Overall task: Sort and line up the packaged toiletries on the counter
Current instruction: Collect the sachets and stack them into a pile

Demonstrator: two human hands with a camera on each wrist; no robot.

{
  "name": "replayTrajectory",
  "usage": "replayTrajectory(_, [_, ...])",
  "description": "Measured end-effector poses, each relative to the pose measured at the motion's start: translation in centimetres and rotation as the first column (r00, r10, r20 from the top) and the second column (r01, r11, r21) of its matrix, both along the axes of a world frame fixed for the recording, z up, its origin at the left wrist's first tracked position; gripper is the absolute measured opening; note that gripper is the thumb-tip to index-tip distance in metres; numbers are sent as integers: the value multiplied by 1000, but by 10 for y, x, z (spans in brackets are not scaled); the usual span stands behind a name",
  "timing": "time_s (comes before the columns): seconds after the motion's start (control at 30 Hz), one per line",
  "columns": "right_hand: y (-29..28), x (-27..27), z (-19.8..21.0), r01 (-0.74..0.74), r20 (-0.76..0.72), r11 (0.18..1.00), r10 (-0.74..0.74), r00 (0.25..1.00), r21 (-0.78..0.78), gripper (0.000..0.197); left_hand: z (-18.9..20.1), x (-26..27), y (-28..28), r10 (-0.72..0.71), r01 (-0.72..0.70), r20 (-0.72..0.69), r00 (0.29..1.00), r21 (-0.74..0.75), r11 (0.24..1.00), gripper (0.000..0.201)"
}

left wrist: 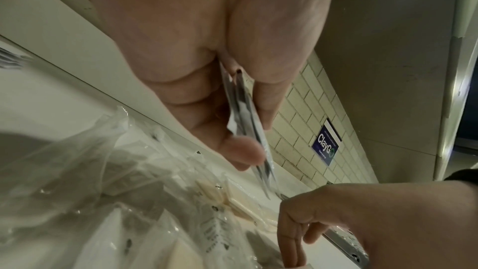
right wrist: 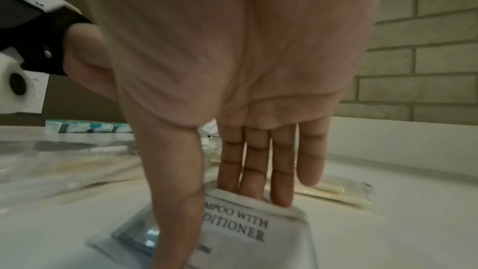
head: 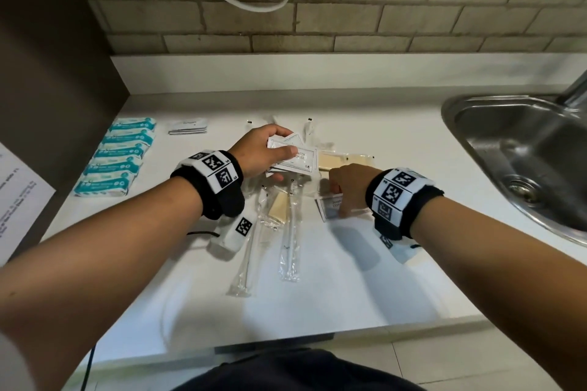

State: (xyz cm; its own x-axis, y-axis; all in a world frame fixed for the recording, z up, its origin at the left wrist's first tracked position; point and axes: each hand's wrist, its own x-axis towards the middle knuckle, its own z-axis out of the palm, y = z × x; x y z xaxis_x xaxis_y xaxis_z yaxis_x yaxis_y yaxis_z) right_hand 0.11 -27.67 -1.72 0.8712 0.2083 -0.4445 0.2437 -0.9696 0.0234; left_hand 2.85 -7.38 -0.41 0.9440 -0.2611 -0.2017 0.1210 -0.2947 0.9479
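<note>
My left hand (head: 259, 149) grips a fanned stack of shampoo sachets (head: 293, 158), pinched flat between thumb and fingers so matching packs stay together. Below and to its right, my right hand (head: 347, 189) pinches up another sachet (right wrist: 248, 232) off the bench (head: 365, 279), likely to join that stack; wrapped toothbrushes (head: 290, 232) lie between my wrists, unsorted.

Bare counter (head: 397, 143) lies open at right centre, up to the sink (head: 521, 149). A brown cabinet wall (head: 57, 73) blocks the left, with wrapped soaps (head: 117, 155) beside it. Clear-wrapped packets (head: 286, 219) clutter the centre.
</note>
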Motion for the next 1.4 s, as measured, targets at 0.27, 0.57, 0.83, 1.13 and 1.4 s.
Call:
replayTrajectory(0.27, [21,-7,41,-49,-43,984,57,997,172,22,6,-5,18,15,-20,89,996,61,998,32])
replayTrajectory(0.57, [112,5,62,-198,248,771,53,967,605,42,14,-17,67,35,-35,7,999,-2,999,23])
replayTrajectory(0.83, [173,18,41,-178,208,865,88,974,469,81,13,-34,131,71,-65,-58,996,96,993,16])
replayTrajectory(1.13, [208,15,27,-225,89,924,207,974,310,76,-3,-49,175,-34,25,20,999,319,947,41])
replayTrajectory(1.4, [213,9,28,-374,237,924,348,907,78,32,-11,-55,182,-151,90,101,983,452,888,28])
